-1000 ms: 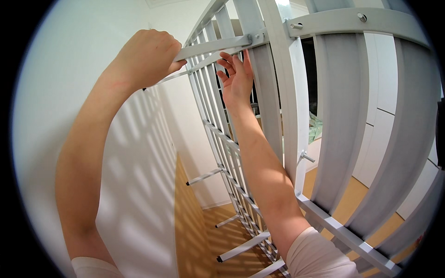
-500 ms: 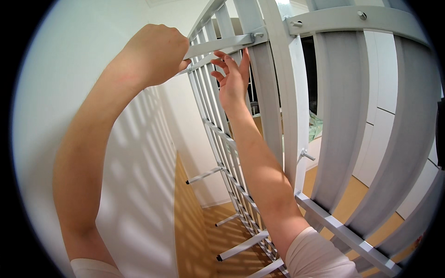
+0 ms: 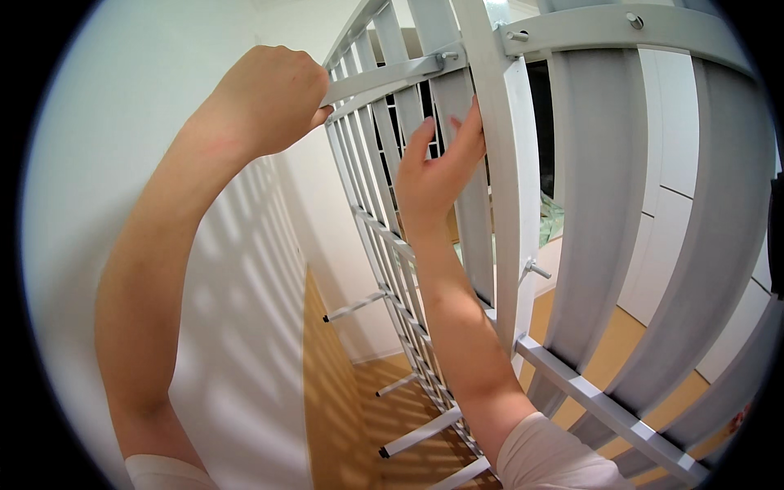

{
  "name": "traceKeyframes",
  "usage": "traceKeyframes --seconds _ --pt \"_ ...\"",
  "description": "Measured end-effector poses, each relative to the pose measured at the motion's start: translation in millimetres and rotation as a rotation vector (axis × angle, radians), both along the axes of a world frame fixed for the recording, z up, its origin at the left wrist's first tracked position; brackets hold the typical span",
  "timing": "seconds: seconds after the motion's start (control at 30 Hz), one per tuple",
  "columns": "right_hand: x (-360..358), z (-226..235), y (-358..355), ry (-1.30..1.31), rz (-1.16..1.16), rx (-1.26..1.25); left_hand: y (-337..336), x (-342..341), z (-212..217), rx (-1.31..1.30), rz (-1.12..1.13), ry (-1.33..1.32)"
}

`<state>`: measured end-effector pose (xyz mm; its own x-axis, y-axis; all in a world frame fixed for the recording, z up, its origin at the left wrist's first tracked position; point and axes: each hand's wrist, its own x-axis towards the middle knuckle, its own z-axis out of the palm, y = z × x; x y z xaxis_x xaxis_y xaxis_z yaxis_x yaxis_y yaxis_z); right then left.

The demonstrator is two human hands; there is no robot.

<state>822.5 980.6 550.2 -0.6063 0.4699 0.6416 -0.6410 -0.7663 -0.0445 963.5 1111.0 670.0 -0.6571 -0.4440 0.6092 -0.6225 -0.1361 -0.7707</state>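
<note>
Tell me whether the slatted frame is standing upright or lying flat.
Upright: the white slatted frame stands on edge beside the wall, its legs sticking out sideways above the floor.

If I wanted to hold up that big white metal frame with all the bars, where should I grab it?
Probably the thick white upright post of the white metal slatted frame, coming from the near, open side. It is long, straight and narrow enough to wrap fingers round. The right hand rests beside it; the left hand grips a top crossbar. Avoid the protruding bolts.

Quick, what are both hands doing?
Left hand: closed in a fist on a white rail.
Right hand: open, fingers resting on a white slat, holding nothing.
</note>
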Motion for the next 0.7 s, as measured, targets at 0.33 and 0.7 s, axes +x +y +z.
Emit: traceKeyframes --seconds 0.33,0.7 --pt "-1 -8 10 0.113 0.65 0.022 1 -4 1 0.052 0.057 0.05" --pt "23 47 -31 0.172 1.655 0.089 1 -4 4 0.11 0.102 0.092"
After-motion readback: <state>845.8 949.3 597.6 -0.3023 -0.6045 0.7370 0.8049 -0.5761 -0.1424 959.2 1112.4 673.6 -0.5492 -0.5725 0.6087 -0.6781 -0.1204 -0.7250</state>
